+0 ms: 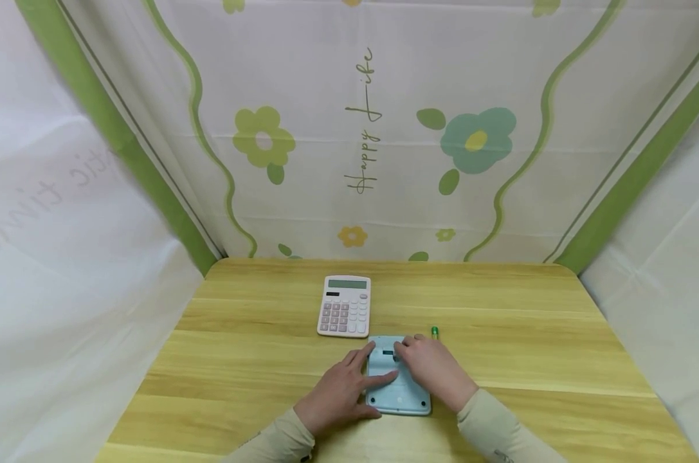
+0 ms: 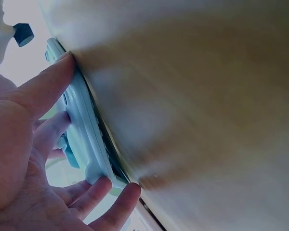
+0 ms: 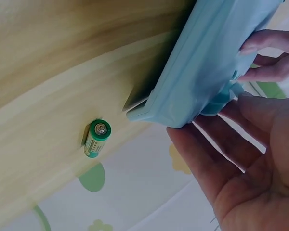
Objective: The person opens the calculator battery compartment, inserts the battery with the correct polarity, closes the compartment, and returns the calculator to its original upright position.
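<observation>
A light blue calculator (image 1: 404, 395) lies face down on the table, its back showing a dark opening (image 1: 388, 352) near the upper edge. My left hand (image 1: 343, 389) holds it at its left side: thumb by the lower corner, one finger on the back, others at the upper edge. Over the upper right part of the back, my right hand (image 1: 433, 363) pinches a small blue battery cover (image 3: 216, 102), which sticks up from the calculator. Part of the opening is hidden by the right fingers. A green-topped battery (image 3: 96, 137) stands upright just beyond the right hand.
A pale pink calculator (image 1: 344, 305) lies face up behind the blue one, slightly left. The wooden table (image 1: 227, 360) ends at a floral curtain (image 1: 326, 212) at the back. White cloth hangs on both sides.
</observation>
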`<control>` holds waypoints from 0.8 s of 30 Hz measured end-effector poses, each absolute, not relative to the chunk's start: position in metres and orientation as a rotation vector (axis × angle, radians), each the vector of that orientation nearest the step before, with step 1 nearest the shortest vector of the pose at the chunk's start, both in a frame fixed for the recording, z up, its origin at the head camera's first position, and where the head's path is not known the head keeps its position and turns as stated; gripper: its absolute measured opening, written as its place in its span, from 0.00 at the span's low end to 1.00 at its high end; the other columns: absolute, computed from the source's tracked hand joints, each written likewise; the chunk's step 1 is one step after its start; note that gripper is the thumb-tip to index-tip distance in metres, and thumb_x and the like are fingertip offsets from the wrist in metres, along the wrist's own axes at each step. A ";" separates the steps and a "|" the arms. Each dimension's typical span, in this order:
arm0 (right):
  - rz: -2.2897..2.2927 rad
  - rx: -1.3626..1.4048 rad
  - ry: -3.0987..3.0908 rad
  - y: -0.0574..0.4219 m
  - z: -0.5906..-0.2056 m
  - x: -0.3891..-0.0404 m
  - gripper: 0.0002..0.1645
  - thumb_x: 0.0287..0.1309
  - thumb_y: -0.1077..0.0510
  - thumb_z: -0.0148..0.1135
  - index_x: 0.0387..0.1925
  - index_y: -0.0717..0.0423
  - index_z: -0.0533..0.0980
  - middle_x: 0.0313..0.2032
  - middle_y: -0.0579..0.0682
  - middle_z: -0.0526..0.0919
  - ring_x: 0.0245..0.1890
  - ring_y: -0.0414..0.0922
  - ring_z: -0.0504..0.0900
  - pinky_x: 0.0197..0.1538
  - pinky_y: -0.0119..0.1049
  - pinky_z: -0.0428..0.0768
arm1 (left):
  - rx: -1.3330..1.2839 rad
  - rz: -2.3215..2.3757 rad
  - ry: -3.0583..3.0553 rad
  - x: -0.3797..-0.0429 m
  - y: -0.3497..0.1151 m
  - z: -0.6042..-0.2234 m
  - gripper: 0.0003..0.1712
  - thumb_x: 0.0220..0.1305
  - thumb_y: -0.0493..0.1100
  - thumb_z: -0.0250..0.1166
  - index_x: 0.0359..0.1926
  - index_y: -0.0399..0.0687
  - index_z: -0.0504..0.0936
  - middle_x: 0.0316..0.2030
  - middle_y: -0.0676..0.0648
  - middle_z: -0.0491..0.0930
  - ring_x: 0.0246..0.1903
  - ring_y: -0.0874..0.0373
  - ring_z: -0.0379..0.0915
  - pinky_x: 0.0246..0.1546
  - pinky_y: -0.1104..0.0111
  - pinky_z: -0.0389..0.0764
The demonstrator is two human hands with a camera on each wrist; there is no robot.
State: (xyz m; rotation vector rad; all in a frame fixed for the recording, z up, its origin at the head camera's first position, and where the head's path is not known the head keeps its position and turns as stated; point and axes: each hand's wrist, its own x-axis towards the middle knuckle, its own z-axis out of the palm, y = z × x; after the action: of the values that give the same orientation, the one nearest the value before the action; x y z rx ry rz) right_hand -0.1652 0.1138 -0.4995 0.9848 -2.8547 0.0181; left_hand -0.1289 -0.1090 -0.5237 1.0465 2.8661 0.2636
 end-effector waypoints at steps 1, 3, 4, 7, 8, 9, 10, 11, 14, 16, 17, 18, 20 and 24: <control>0.021 0.985 -2.856 0.114 -0.499 -0.166 0.11 0.62 0.66 0.69 0.45 0.52 0.86 0.39 0.52 0.88 0.37 0.48 0.87 0.38 0.40 0.89 | 1.046 0.262 2.866 -0.129 -0.109 -0.524 0.42 0.60 0.69 0.70 0.74 0.82 0.66 0.80 0.37 0.54 0.71 0.44 0.65 0.61 0.54 0.81; 0.025 0.988 -2.864 0.114 -0.499 -0.168 0.13 0.63 0.65 0.68 0.48 0.52 0.86 0.41 0.52 0.88 0.39 0.49 0.87 0.40 0.41 0.89 | 1.043 0.258 2.869 -0.129 -0.109 -0.525 0.42 0.60 0.69 0.70 0.74 0.82 0.66 0.80 0.37 0.54 0.71 0.44 0.65 0.61 0.55 0.81; 0.025 0.990 -2.866 0.114 -0.499 -0.169 0.14 0.64 0.65 0.68 0.49 0.52 0.86 0.42 0.52 0.88 0.39 0.49 0.87 0.40 0.42 0.89 | 1.045 0.254 2.870 -0.129 -0.109 -0.525 0.42 0.60 0.69 0.70 0.74 0.82 0.66 0.80 0.37 0.54 0.71 0.44 0.65 0.60 0.55 0.81; 0.039 0.997 -2.872 0.113 -0.500 -0.171 0.16 0.64 0.65 0.68 0.53 0.52 0.86 0.44 0.52 0.89 0.42 0.49 0.88 0.43 0.42 0.89 | 1.046 0.248 2.871 -0.129 -0.109 -0.526 0.41 0.61 0.69 0.69 0.74 0.82 0.66 0.80 0.38 0.54 0.70 0.45 0.66 0.59 0.55 0.82; 0.049 1.002 -2.874 0.113 -0.500 -0.172 0.17 0.64 0.65 0.68 0.53 0.51 0.86 0.45 0.52 0.89 0.43 0.49 0.88 0.44 0.42 0.89 | 1.049 0.250 2.870 -0.129 -0.109 -0.526 0.41 0.61 0.69 0.69 0.74 0.82 0.66 0.80 0.38 0.54 0.70 0.45 0.66 0.59 0.55 0.82; 0.062 1.008 -2.873 0.113 -0.500 -0.173 0.17 0.64 0.65 0.68 0.53 0.51 0.86 0.45 0.52 0.89 0.43 0.49 0.89 0.45 0.42 0.89 | 1.052 0.257 2.868 -0.129 -0.109 -0.526 0.41 0.61 0.69 0.69 0.74 0.82 0.66 0.80 0.38 0.54 0.70 0.45 0.66 0.60 0.55 0.82; 0.084 1.016 -2.866 0.114 -0.501 -0.174 0.17 0.64 0.66 0.68 0.53 0.51 0.86 0.45 0.52 0.89 0.43 0.49 0.89 0.45 0.42 0.89 | 1.056 0.271 2.864 -0.129 -0.110 -0.526 0.41 0.62 0.69 0.69 0.75 0.81 0.66 0.80 0.38 0.53 0.70 0.45 0.65 0.60 0.56 0.81; 0.106 1.026 -2.856 0.114 -0.502 -0.174 0.17 0.64 0.66 0.68 0.53 0.51 0.86 0.45 0.52 0.89 0.44 0.49 0.89 0.45 0.42 0.89 | 1.059 0.287 2.861 -0.129 -0.110 -0.526 0.41 0.62 0.68 0.69 0.75 0.80 0.66 0.80 0.38 0.53 0.70 0.45 0.65 0.61 0.56 0.81; 0.171 1.057 -2.825 0.116 -0.502 -0.176 0.19 0.64 0.67 0.67 0.55 0.52 0.85 0.45 0.52 0.89 0.42 0.48 0.89 0.43 0.41 0.89 | 1.090 0.318 2.855 -0.128 -0.111 -0.527 0.41 0.63 0.67 0.69 0.75 0.76 0.67 0.81 0.39 0.51 0.70 0.44 0.64 0.64 0.58 0.80; 0.206 1.079 -2.797 0.117 -0.502 -0.176 0.20 0.63 0.67 0.67 0.56 0.52 0.85 0.44 0.52 0.89 0.40 0.47 0.89 0.41 0.39 0.89 | 1.108 0.330 2.850 -0.127 -0.111 -0.528 0.40 0.64 0.66 0.69 0.76 0.74 0.67 0.81 0.39 0.51 0.70 0.44 0.64 0.64 0.59 0.79; 0.217 1.085 -2.792 0.118 -0.502 -0.177 0.21 0.63 0.67 0.67 0.56 0.51 0.85 0.43 0.52 0.89 0.39 0.47 0.89 0.41 0.38 0.89 | 1.117 0.325 2.851 -0.127 -0.111 -0.528 0.41 0.64 0.66 0.68 0.76 0.74 0.67 0.81 0.40 0.51 0.70 0.44 0.64 0.65 0.59 0.79; 0.228 1.086 -2.792 0.118 -0.501 -0.177 0.21 0.63 0.68 0.67 0.56 0.51 0.85 0.43 0.52 0.89 0.39 0.46 0.89 0.41 0.38 0.89 | 1.125 0.321 2.851 -0.127 -0.111 -0.528 0.41 0.65 0.66 0.68 0.76 0.73 0.67 0.82 0.40 0.51 0.70 0.44 0.64 0.65 0.59 0.79; 0.248 1.083 -2.803 0.119 -0.500 -0.178 0.21 0.64 0.68 0.67 0.57 0.51 0.85 0.43 0.52 0.89 0.39 0.47 0.89 0.41 0.38 0.89 | 1.133 0.322 2.849 -0.128 -0.111 -0.528 0.41 0.65 0.66 0.68 0.76 0.73 0.67 0.82 0.41 0.51 0.71 0.44 0.64 0.65 0.59 0.78; 0.292 1.063 -2.845 0.120 -0.499 -0.178 0.20 0.65 0.65 0.68 0.57 0.51 0.85 0.43 0.52 0.90 0.40 0.47 0.89 0.43 0.39 0.89 | 1.146 0.317 2.856 -0.128 -0.111 -0.528 0.41 0.64 0.66 0.69 0.76 0.72 0.67 0.82 0.40 0.51 0.71 0.44 0.64 0.64 0.60 0.79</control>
State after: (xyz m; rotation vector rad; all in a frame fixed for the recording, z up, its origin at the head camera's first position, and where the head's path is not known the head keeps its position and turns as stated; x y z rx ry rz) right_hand -0.1784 0.1195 -0.4994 1.0626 -2.8448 0.2924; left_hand -0.1278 -0.1112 -0.5283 1.1464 2.8556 0.3168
